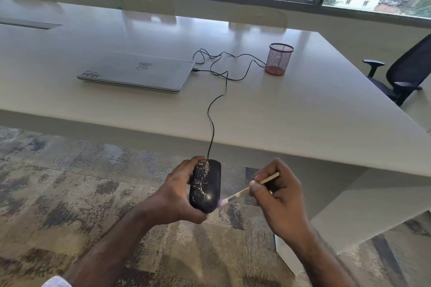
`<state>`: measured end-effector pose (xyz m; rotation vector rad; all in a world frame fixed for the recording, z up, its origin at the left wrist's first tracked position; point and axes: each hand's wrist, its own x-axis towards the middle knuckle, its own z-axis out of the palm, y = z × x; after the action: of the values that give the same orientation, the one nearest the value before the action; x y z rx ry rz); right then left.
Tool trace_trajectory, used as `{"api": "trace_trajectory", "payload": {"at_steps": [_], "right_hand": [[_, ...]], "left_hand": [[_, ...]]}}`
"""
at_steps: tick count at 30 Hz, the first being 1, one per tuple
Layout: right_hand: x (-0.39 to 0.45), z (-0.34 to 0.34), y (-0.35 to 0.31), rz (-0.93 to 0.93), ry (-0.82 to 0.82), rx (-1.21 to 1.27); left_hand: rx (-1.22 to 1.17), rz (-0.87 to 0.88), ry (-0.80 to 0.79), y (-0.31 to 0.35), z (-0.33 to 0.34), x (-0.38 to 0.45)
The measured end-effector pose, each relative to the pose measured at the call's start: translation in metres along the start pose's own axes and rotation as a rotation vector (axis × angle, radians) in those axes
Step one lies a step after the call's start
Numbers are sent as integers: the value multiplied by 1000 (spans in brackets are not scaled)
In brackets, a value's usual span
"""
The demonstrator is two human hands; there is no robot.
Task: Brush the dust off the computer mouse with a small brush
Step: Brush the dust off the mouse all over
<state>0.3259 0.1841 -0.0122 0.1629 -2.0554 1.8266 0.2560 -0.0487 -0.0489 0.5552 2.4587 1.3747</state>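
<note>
A black computer mouse (205, 185) speckled with white dust is held in the air below the table's near edge. My left hand (173, 196) grips it from the left side, fingers curled round its body. My right hand (278, 196) pinches a small brush (247, 190) with a pale handle. The brush's pinkish bristles touch the mouse's lower right edge. The left half of the mouse carries most of the dust; the right half looks shiny. The mouse's black cable (213, 123) runs up over the table edge.
On the white table (303, 112) lie a shut silver laptop (137, 71), with the looped cable plugged into its side, and a red mesh pen cup (279, 58). A black office chair (401, 72) stands at the right. Patterned carpet (70, 182) lies below.
</note>
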Motion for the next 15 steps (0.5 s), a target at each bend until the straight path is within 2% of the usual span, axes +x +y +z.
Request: {"api": "trace_trajectory", "payload": {"at_steps": [4,10,15], "right_hand": [[1,3,-3,-19,11,38],[-1,2,-3,3,-118,24],[-1,4,-4,-23,-65,67]], "left_hand": [[4,2,-2,1,0,1],[3,-1,-11,3,0,0],[2,0,-7,4,0,0]]}}
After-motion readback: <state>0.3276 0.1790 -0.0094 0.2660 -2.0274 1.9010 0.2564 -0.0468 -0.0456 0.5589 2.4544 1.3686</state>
